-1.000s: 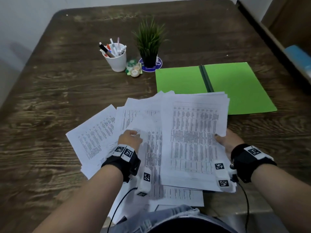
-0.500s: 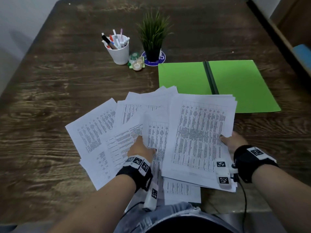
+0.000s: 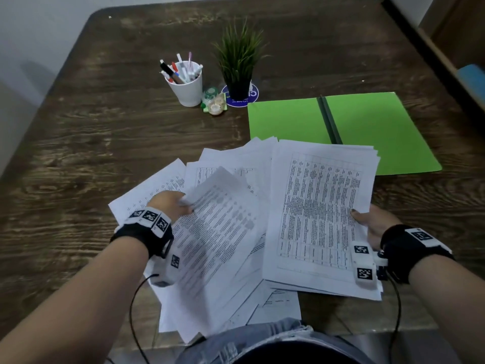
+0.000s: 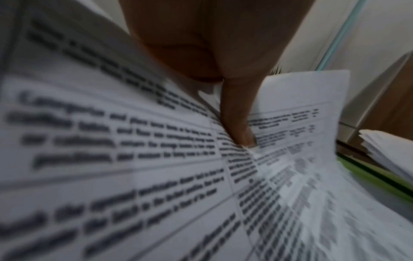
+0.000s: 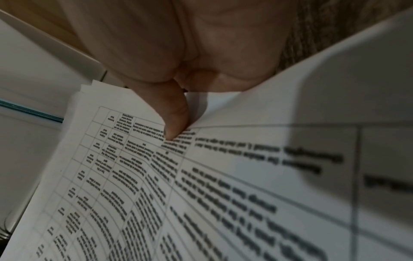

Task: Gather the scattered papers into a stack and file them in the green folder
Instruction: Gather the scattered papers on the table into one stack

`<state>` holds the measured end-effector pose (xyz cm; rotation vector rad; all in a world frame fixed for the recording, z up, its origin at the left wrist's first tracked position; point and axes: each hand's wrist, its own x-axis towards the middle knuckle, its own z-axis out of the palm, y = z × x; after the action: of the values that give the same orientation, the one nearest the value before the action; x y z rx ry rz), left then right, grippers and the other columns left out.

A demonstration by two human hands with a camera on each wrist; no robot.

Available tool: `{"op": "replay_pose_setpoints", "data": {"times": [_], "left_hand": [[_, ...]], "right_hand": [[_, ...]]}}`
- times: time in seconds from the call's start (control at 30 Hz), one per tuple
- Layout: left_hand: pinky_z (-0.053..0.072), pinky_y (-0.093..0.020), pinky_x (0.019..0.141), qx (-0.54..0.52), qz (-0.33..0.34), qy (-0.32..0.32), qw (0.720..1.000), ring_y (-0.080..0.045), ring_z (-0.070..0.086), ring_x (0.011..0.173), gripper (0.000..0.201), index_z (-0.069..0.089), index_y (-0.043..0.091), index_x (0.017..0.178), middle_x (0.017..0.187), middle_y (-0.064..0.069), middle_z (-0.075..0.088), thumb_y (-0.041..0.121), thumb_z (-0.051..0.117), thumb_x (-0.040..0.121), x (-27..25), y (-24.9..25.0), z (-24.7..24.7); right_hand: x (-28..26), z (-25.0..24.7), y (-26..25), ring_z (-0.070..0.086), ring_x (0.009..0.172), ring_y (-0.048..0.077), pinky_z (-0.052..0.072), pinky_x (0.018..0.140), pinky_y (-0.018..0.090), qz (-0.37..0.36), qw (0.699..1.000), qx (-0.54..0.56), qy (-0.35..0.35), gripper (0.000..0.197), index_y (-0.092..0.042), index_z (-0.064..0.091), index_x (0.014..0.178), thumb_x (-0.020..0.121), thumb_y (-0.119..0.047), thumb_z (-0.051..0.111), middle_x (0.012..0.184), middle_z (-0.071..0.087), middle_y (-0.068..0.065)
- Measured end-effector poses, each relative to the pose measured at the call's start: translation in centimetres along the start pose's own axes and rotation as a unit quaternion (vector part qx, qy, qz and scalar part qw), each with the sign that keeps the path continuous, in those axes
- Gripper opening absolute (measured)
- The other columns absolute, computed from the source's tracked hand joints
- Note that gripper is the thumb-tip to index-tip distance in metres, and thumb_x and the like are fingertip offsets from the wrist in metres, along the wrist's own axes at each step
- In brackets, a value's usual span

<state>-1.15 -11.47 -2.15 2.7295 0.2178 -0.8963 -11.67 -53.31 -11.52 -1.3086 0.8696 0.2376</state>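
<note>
Pens (image 3: 181,69) in white cup (image 3: 186,91)

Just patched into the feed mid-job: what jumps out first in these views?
White printed papers fan across the near middle of the dark wooden table. The right hand grips a squared stack by its right edge, while the left hand pinches a lifted, blurred sheet. Behind the stack, the green folder lies open and flat.
</note>
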Motion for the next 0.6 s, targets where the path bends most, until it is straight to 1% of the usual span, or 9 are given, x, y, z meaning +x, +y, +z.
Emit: {"op": "replay_pose_setpoints", "data": {"times": [0.07, 0.1, 0.17, 0.2, 0.3, 0.33, 0.4, 0.5, 0.6], "left_hand": [[0.041, -0.032, 0.096, 0.05, 0.02, -0.012, 0.998, -0.026, 0.054, 0.118, 0.051, 0.055, 0.011, 0.13, 0.128, -0.01, 0.059, 0.036, 0.064, 0.087, 0.4, 0.4, -0.2], [0.04, -0.033, 0.1, 0.065, 0.028, -0.017, 0.997, -0.026, 0.053, 0.121, 0.054, 0.052, 0.011, 0.133, 0.13, -0.009, 0.058, 0.037, 0.064, 0.087, 0.6, 0.8, 0.1], [0.044, -0.033, 0.097, 0.071, 0.048, -0.024, 0.996, -0.025, 0.055, 0.116, 0.055, 0.055, 0.012, 0.131, 0.124, -0.007, 0.061, 0.039, 0.066, 0.084, 1.1, 1.7, 1.0], [0.044, -0.032, 0.095, 0.057, 0.058, -0.023, 0.996, -0.024, 0.056, 0.113, 0.055, 0.056, 0.013, 0.129, 0.122, -0.005, 0.062, 0.039, 0.068, 0.083, 1.4, 2.3, 1.5], [0.04, -0.031, 0.1, 0.054, 0.083, -0.002, 0.995, -0.023, 0.048, 0.122, 0.062, 0.052, 0.013, 0.132, 0.131, -0.003, 0.052, 0.04, 0.072, 0.079, 2.5, 4.1, 3.1], [0.039, -0.032, 0.104, 0.07, 0.09, 0.011, 0.993, -0.023, 0.044, 0.126, 0.066, 0.05, 0.016, 0.134, 0.135, -0.002, 0.047, 0.042, 0.073, 0.078, 2.8, 4.6, 3.5], [0.038, -0.035, 0.104, 0.101, 0.103, 0.043, 0.989, -0.023, 0.038, 0.126, 0.068, 0.05, 0.023, 0.133, 0.136, 0.0, 0.042, 0.046, 0.074, 0.074, 3.4, 5.3, 4.2], [0.04, -0.037, 0.098, 0.09, 0.1, 0.059, 0.989, -0.023, 0.043, 0.119, 0.065, 0.049, 0.025, 0.12, 0.128, -0.001, 0.046, 0.044, 0.08, 0.066, 4.3, 5.6, 4.6], [0.039, -0.039, 0.099, 0.084, 0.086, 0.053, 0.991, -0.022, 0.046, 0.118, 0.071, 0.046, 0.028, 0.118, 0.123, 0.002, 0.05, 0.046, 0.084, 0.06, 5.0, 5.4, 4.5]], "right_hand": [[0.0, 0.0, -0.1, 0.038, 0.136, 0.029, 0.019, 0.117, 0.051, -0.001, 1.0, -0.017, -0.006, 0.075, -0.007, 0.04, 0.141, 0.074, -0.013, 0.075, 0.145, 0.045, 0.011], [0.0, 0.1, -0.1, 0.039, 0.136, 0.029, 0.02, 0.117, 0.049, -0.004, 0.999, -0.034, -0.002, 0.067, -0.004, 0.04, 0.14, 0.08, -0.009, 0.069, 0.144, 0.045, 0.013], [0.2, 0.1, -0.1, 0.04, 0.135, 0.031, 0.022, 0.117, 0.048, -0.01, 0.998, -0.056, 0.008, 0.049, 0.0, 0.04, 0.14, 0.092, 0.0, 0.051, 0.143, 0.046, 0.015], [0.4, 0.0, -0.1, 0.04, 0.134, 0.031, 0.023, 0.117, 0.048, -0.012, 0.998, -0.057, 0.011, 0.046, 0.0, 0.041, 0.139, 0.093, 0.002, 0.048, 0.143, 0.045, 0.015], [0.6, -0.1, 0.2, 0.042, 0.133, 0.031, 0.023, 0.116, 0.051, -0.004, 0.999, -0.042, 0.021, 0.046, -0.002, 0.042, 0.139, 0.093, 0.003, 0.047, 0.143, 0.046, 0.016], [0.7, -0.1, 0.3, 0.042, 0.133, 0.032, 0.024, 0.115, 0.052, -0.002, 0.999, -0.036, 0.024, 0.046, -0.003, 0.042, 0.139, 0.093, 0.004, 0.047, 0.143, 0.046, 0.016], [0.7, -0.1, 0.4, 0.043, 0.132, 0.032, 0.025, 0.114, 0.054, 0.001, 0.999, -0.021, 0.027, 0.046, -0.003, 0.042, 0.139, 0.093, 0.004, 0.046, 0.142, 0.047, 0.016], [0.9, -0.1, 0.4, 0.044, 0.131, 0.033, 0.026, 0.114, 0.054, -0.002, 0.999, -0.025, 0.021, 0.045, -0.002, 0.043, 0.138, 0.093, 0.002, 0.047, 0.141, 0.048, 0.017], [0.8, 0.1, 0.3, 0.044, 0.131, 0.031, 0.026, 0.115, 0.051, 0.003, 0.999, -0.031, 0.026, 0.045, -0.001, 0.043, 0.138, 0.093, 0.0, 0.049, 0.141, 0.049, 0.015]]}}
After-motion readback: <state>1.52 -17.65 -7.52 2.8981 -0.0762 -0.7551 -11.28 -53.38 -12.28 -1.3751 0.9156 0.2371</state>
